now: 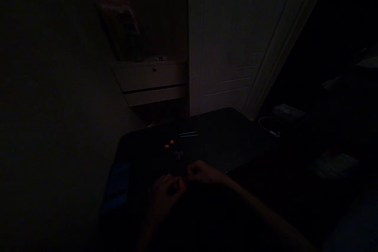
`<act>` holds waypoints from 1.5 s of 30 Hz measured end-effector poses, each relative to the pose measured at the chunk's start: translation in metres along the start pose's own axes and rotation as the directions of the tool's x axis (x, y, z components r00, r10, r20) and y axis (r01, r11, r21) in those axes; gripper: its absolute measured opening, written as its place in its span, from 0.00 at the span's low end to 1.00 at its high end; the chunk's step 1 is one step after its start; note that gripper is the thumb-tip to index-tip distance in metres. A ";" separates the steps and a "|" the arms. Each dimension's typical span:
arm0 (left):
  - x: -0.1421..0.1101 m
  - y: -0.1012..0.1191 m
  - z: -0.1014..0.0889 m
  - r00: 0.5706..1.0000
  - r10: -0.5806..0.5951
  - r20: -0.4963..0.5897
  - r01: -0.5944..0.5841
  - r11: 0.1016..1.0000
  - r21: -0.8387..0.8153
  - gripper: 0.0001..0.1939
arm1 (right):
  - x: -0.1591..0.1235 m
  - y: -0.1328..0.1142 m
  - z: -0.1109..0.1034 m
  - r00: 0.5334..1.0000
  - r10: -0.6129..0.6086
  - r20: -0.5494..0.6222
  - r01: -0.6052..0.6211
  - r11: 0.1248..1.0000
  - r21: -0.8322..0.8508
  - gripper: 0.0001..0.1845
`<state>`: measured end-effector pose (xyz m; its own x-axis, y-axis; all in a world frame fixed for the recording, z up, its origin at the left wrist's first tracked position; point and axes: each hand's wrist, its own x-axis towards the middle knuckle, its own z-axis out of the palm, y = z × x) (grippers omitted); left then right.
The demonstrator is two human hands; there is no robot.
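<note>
The scene is very dark. My left hand (164, 196) is closed at the near part of a dark table, pinching a small bright red-orange piece (182, 185) between thumb and fingers. Just to its right, my right hand (203, 171) is closed too, fingertips pressed together near the piece; what they hold, if anything, is lost in the dark. Beyond the hands lies a small dim purplish thing (178, 155) whose kind I cannot make out. Two small orange pieces (171, 142) rest farther back, and two thin pale sticks (189, 134) lie side by side to their right.
A flat blue object (116, 187) sits at the left side of the dark table (224, 130). Behind stand a drawer unit (153, 78) and a pale panelled door (227, 39). A white cable (264, 119) and a pale box (288, 112) are off to the right.
</note>
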<state>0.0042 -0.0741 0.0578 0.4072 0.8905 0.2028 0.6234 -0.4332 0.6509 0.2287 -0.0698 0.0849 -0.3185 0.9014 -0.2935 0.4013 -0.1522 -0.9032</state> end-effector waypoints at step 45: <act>-0.001 0.006 -0.005 1.000 -0.008 0.030 0.012 0.991 -0.133 0.08 | -0.012 -0.009 0.012 0.997 0.002 -0.079 -0.017 0.982 -0.189 0.08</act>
<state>0.0046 -0.0765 0.0651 0.4222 0.8894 0.1755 0.5339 -0.4003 0.7448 0.2185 -0.0839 0.0932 -0.2483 0.9303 -0.2698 0.5615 -0.0887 -0.8227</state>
